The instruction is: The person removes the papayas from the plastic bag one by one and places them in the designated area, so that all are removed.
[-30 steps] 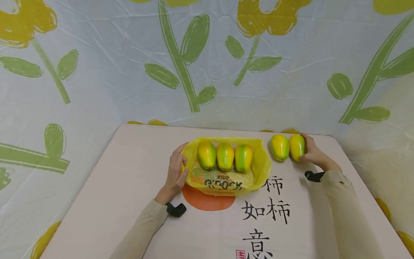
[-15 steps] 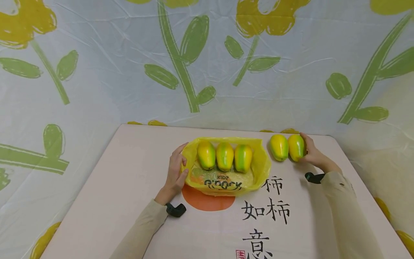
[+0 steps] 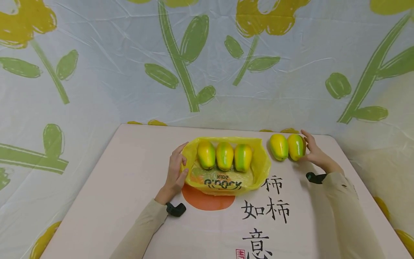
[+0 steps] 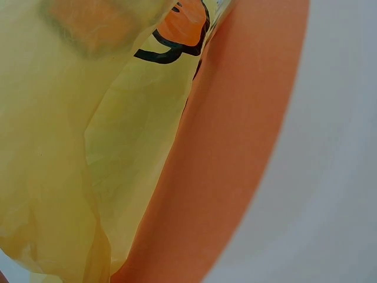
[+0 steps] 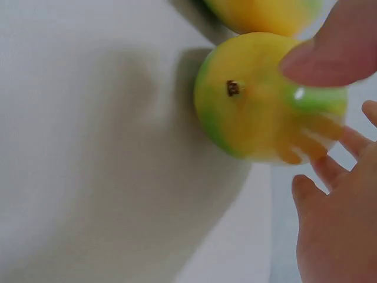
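In the head view, my left hand (image 3: 176,172) holds the left side of a yellow plastic bag (image 3: 263,169), with fingers and thumb at its rim. The bag lies with its mouth wide, and three yellow-green papayas (image 3: 225,156) sit in a row inside. My right hand (image 3: 317,154) is at the right side of the outer papaya (image 3: 295,147), fingers spread and loosely curved. In the right wrist view the thumb (image 5: 330,59) overlaps that papaya, and the other fingers are spread beyond it. Another papaya (image 3: 279,147) stands just left of it. The left wrist view shows mostly the bag wall (image 4: 53,147).
The light tabletop cloth (image 3: 136,158) carries an orange disc (image 3: 207,201) partly under the bag and black written characters (image 3: 266,212) in front. A flowered curtain (image 3: 129,72) rises behind the table's back edge. Each wrist wears a black device (image 3: 176,209).
My right hand has loosened and drawn slightly right from the outer papaya, its fingers spreading. The left hand and the bag stay where they were.
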Demonstrator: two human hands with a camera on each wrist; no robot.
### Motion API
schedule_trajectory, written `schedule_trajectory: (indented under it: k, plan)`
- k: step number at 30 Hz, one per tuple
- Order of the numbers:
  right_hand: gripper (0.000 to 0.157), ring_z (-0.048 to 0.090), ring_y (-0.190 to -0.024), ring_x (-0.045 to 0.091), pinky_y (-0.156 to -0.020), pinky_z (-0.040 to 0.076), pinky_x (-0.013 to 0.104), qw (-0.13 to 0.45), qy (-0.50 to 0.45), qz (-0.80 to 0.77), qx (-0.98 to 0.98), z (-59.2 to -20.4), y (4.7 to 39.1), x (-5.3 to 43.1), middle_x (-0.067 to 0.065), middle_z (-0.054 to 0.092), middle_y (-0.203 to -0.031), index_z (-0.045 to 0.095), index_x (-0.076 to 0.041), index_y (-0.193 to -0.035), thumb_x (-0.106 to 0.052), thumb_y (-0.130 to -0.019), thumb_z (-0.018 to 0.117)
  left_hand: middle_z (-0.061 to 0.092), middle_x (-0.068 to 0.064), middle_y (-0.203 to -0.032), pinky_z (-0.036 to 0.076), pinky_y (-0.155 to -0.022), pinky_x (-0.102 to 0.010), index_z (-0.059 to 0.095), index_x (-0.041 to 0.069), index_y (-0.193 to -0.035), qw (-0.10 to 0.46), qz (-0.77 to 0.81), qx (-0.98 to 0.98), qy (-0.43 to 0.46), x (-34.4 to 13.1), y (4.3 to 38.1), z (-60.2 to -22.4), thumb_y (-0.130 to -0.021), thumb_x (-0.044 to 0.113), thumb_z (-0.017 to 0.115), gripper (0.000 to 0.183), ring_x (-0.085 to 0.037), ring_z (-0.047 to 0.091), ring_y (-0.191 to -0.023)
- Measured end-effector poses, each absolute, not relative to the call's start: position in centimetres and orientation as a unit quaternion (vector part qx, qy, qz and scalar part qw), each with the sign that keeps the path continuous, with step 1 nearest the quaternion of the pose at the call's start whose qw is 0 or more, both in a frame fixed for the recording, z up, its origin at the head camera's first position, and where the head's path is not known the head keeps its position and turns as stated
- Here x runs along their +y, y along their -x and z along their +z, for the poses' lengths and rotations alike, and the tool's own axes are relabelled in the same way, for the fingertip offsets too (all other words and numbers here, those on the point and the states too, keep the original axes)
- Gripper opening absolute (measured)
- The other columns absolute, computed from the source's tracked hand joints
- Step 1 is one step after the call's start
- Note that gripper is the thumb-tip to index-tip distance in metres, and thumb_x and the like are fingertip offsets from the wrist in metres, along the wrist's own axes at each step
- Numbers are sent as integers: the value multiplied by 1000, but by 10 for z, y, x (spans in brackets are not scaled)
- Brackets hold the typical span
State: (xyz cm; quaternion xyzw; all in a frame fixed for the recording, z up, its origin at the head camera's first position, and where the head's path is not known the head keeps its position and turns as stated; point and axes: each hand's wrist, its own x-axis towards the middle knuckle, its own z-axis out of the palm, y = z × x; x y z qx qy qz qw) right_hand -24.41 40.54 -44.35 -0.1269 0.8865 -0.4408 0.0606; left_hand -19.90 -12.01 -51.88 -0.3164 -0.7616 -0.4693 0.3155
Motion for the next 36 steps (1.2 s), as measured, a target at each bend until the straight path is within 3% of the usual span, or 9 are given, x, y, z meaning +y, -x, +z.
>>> schedule_trajectory:
  k: [8,14,20,27,29,34,36]
  plan:
    - [105,-8,-144,54,-106,-6,73,24,129,-431,893,-425,235,399,29,-10,-159,-4,-4,-157,8,-72,57,41,-21,-149,23,-104,-56,39,7,-84,320,-469,-760,318,-120,200,-519,-81,22,38,15,-40,36,-136]
    - [98,-2,-145,51,-105,-2,76,-18,155,-411,898,-411,227,391,23,-3,-162,4,-5,-158,8,-79,60,40,-21,-149,23,-105,-57,39,8,-84,316,-468,-761,319,-119,199,-518,-80,23,38,15,-40,36,-136]
    - [90,3,-149,38,-107,1,74,-84,193,-399,892,-400,217,374,18,7,-163,16,-9,-158,5,-84,64,40,-22,-149,24,-103,-58,39,8,-84,316,-462,-763,323,-119,199,-515,-79,22,38,15,-40,36,-135]
    - [91,13,-149,22,-110,6,71,-148,245,-399,871,-381,202,347,17,17,-161,26,-8,-155,11,-77,69,42,-20,-147,26,-103,-57,42,8,-87,291,-442,-780,333,-122,198,-506,-80,21,42,14,-37,38,-134]
    - [92,15,-148,19,-113,9,66,-162,260,-394,866,-376,197,337,18,19,-160,28,-7,-154,13,-74,70,43,-18,-147,25,-105,-58,43,10,-88,279,-429,-791,334,-125,197,-501,-81,20,44,13,-36,38,-134]
    - [91,18,-148,25,-117,13,33,-199,303,-382,850,-354,179,306,21,21,-158,30,1,-151,20,-70,67,45,-16,-145,28,-105,-58,49,13,-89,241,-386,-823,338,-135,194,-487,-84,18,51,7,-34,39,-134]
    - [89,19,-147,30,-115,14,25,-211,320,-387,839,-342,171,292,24,22,-157,31,5,-149,22,-69,65,46,-16,-144,30,-104,-58,52,13,-90,226,-369,-836,338,-138,193,-481,-85,17,55,7,-34,40,-133]
